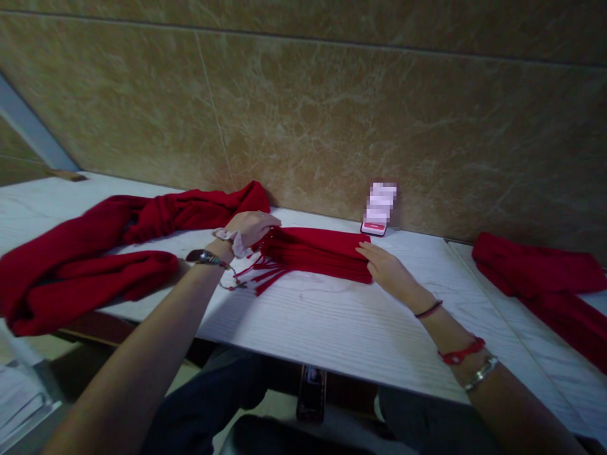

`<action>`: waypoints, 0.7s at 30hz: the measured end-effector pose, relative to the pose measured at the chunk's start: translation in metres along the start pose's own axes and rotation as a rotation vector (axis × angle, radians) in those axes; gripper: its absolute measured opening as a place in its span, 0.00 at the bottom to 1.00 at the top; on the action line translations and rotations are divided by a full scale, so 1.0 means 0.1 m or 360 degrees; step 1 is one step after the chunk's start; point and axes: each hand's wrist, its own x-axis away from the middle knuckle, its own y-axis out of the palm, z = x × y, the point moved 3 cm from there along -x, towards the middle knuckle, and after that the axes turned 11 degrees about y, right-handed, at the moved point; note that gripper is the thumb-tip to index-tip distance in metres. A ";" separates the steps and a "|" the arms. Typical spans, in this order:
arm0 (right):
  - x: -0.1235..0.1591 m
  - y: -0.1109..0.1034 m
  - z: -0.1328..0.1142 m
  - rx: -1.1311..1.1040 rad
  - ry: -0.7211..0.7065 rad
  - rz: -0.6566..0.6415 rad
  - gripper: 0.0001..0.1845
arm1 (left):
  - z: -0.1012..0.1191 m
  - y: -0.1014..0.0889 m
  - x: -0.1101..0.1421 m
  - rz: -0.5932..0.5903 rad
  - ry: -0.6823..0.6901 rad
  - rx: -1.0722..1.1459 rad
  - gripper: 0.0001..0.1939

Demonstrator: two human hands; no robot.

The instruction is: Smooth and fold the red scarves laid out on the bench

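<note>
A red fringed scarf [317, 253] lies folded into a narrow bundle on the white tabletop, its tassels pointing left. My left hand [251, 229] is at the fringed end, its fingers bent over the cloth and its thumb hidden. At the opposite end rests my right hand [386, 268], fingers stretched out and touching the folded edge. A scrunchie, a watch and a beaded string are on my left wrist; bracelets circle my right one.
A loose heap of red cloth [90, 243] spreads across the left, partly over the front edge. More red cloth [535, 268] lies at the right. A phone [379, 208] leans against the tiled wall [303, 114]. Below the table's edge is a dark boxy object [312, 393].
</note>
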 end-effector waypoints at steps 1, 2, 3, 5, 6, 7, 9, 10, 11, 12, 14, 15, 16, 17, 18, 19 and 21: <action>0.00 0.00 0.00 -0.0017 0.0011 0.0000 0.26 | 0.02 -0.01 -0.01 -0.0004 0.0036 -0.0071 0.13; 0.00 0.01 0.00 -0.0032 0.0013 0.0002 0.27 | 0.05 -0.01 -0.02 -0.0007 0.0072 -0.0158 0.13; 0.01 0.02 0.00 -0.0046 0.0004 0.0005 0.27 | 0.07 -0.01 -0.02 -0.0008 0.0107 -0.0255 0.13; 0.01 0.04 0.00 -0.0065 -0.0042 0.0007 0.28 | 0.12 0.04 -0.02 -0.0043 0.0184 -0.0421 0.13; 0.02 0.05 -0.01 -0.0071 -0.0073 0.0003 0.29 | 0.14 0.09 -0.01 -0.0088 0.0217 -0.0457 0.13; 0.02 0.06 -0.01 -0.0076 -0.0104 -0.0005 0.29 | 0.15 0.14 -0.01 -0.0149 0.0243 -0.0472 0.13; 0.03 0.08 -0.02 -0.0080 -0.0144 -0.0012 0.30 | 0.16 0.22 0.01 -0.0270 0.0261 -0.0462 0.13; 0.04 0.08 -0.02 -0.0078 -0.0150 -0.0010 0.30 | 0.16 0.24 0.02 -0.0301 0.0252 -0.0444 0.13; 0.04 0.08 -0.03 -0.0076 -0.0149 -0.0007 0.30 | 0.16 0.25 0.02 -0.0299 0.0239 -0.0423 0.13; 0.04 0.08 -0.03 -0.0075 -0.0142 -0.0003 0.30 | 0.17 0.24 0.03 -0.0274 0.0236 -0.0401 0.14; 0.04 0.07 -0.05 -0.0075 -0.0118 0.0004 0.27 | 0.19 0.21 0.03 -0.0204 0.0282 -0.0377 0.15; 0.03 0.07 -0.05 -0.0076 -0.0105 0.0012 0.25 | 0.20 0.19 0.03 -0.0180 0.0323 -0.0386 0.15; 0.03 0.06 -0.06 -0.0078 -0.0093 0.0026 0.23 | 0.21 0.18 0.03 -0.0162 0.0361 -0.0412 0.15; 0.02 0.05 -0.06 -0.0081 -0.0084 0.0043 0.22 | 0.22 0.17 0.03 -0.0144 0.0395 -0.0452 0.14; 0.01 0.05 -0.06 -0.0085 -0.0078 0.0060 0.21 | 0.23 0.15 0.03 -0.0115 0.0422 -0.0503 0.13; 0.01 0.05 -0.06 -0.0090 -0.0074 0.0072 0.21 | 0.23 0.14 0.03 -0.0062 0.0442 -0.0559 0.13; 0.00 0.05 -0.05 -0.0097 -0.0065 0.0085 0.22 | 0.23 0.11 0.02 0.0097 0.0469 -0.0664 0.13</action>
